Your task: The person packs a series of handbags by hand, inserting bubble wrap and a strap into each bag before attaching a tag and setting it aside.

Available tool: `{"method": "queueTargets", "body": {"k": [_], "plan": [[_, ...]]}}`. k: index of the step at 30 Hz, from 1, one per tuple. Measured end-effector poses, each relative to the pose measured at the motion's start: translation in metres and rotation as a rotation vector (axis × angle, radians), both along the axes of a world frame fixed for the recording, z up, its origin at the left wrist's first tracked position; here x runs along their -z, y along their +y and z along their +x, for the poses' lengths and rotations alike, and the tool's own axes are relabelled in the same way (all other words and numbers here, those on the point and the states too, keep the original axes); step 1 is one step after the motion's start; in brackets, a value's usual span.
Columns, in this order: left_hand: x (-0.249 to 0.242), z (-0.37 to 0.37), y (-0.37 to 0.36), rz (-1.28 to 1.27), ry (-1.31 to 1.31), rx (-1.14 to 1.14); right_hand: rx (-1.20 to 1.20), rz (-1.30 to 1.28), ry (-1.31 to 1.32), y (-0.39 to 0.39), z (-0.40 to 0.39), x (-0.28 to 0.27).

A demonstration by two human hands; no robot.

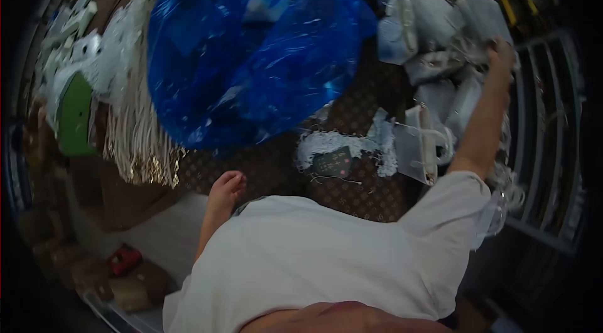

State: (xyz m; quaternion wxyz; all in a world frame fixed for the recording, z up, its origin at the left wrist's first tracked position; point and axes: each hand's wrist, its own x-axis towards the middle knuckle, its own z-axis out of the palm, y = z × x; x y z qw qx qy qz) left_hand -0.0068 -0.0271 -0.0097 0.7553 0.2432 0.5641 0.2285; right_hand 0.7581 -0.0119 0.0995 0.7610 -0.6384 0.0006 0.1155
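Note:
My right hand (pixel 500 53) reaches far out to the right, its fingers closed at the edge of a white bag (pixel 480 12) in clear plastic wrap. More wrapped white bags (pixel 433 19) are heaped around it, and one bag (pixel 414 147) with a pale handle sits nearer my body. Close to my waist, over the near edge of the brown patterned table, my left hand (pixel 228 188) has its fingers curled in, with nothing visible in them. A big blue plastic bag (pixel 251 56) bulges in the middle of the table.
Many beige straps (pixel 141 113) with gold metal ends hang together at the left, beside a green panel (pixel 75 116). Lacy white scraps (pixel 314 144) and a dark card (pixel 333 162) lie on the brown patterned surface (pixel 358 201). Metal racking (pixel 553 144) stands right; a red object (pixel 124 260) is lower left.

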Motion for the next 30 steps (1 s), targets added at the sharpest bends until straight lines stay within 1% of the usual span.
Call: {"method": "queueTargets", "body": {"k": [1,2,3,4,5,7,9,11,12,13,14,15,17,18,19,20,21,22,23,24,26,27,28,29,30], "plan": [[-0.009,0.004,0.005,0.02,0.051,0.036,-0.067,-0.109,-0.045,-0.002,0.011,0.007],[-0.01,0.002,0.01,0.074,0.06,0.057,-0.102,-0.283,-0.086,-0.008,-0.008,-0.007],[-0.01,-0.001,0.019,0.129,0.065,0.09,-0.06,-0.322,-0.146,-0.01,-0.051,-0.023],[-0.015,-0.004,0.031,0.246,0.092,0.12,-0.109,-0.314,-0.139,-0.016,-0.047,-0.012],[-0.02,-0.007,0.045,0.361,0.116,0.162,-0.169,-0.438,-0.381,-0.023,-0.026,0.001],[-0.019,-0.013,0.082,0.607,0.194,0.202,-0.235,-0.547,-0.634,-0.01,-0.046,0.005],[-0.035,-0.006,0.125,0.834,0.408,0.314,-0.44,-0.34,-0.733,0.013,-0.179,-0.014],[-0.038,0.017,0.17,1.018,0.421,0.34,-0.724,-0.282,-0.883,0.035,-0.292,-0.028],[-0.035,0.034,0.194,1.051,0.402,0.413,-0.852,-0.27,-1.02,0.047,-0.33,-0.024],[-0.031,0.055,0.219,1.085,0.379,0.488,-0.976,-0.341,-1.203,0.057,-0.38,-0.036],[-0.025,0.08,0.241,1.223,0.409,0.551,-1.115,-0.263,-1.374,0.07,-0.411,-0.025],[-0.017,0.108,0.261,1.362,0.436,0.61,-1.274,-0.197,-1.321,0.081,-0.441,-0.008],[0.012,0.155,0.297,1.701,0.578,0.76,-1.299,-0.36,-1.712,0.104,-0.482,0.023],[0.027,0.175,0.316,1.706,0.556,0.753,-1.278,-0.465,-1.743,0.111,-0.491,0.048],[0.044,0.194,0.332,1.781,0.672,0.844,-1.262,-0.571,-1.77,0.116,-0.492,0.069],[0.055,0.208,0.343,1.849,0.794,0.934,-1.269,-0.596,-1.775,0.116,-0.488,0.077],[0.056,0.218,0.349,1.847,0.772,0.923,-1.355,-0.957,-1.69,0.113,-0.482,0.081],[0.054,0.227,0.353,1.957,0.904,1.038,-1.42,-1.318,-1.566,0.107,-0.476,0.088],[0.054,0.235,0.357,2.06,1.038,1.16,-1.427,-1.341,-1.559,0.097,-0.465,0.103],[0.06,0.243,0.36,2.055,1.012,1.161,-1.416,-1.357,-1.493,0.083,-0.451,0.122],[0.075,0.256,0.368,2.146,1.16,1.112,-1.408,-1.392,-1.407,0.067,-0.433,0.142],[0.082,0.262,0.371,2.144,1.132,1.125,-1.346,-1.301,-1.388,0.06,-0.428,0.147],[0.089,0.266,0.376,2.174,1.194,1.033,-1.281,-1.212,-1.363,0.053,-0.426,0.15],[0.097,0.268,0.381,2.199,1.257,0.942,-1.287,-1.227,-1.336,0.048,-0.425,0.152],[0.11,0.268,0.393,2.409,1.273,0.716,-1.287,-1.199,-1.296,0.048,-0.424,0.15]]}}
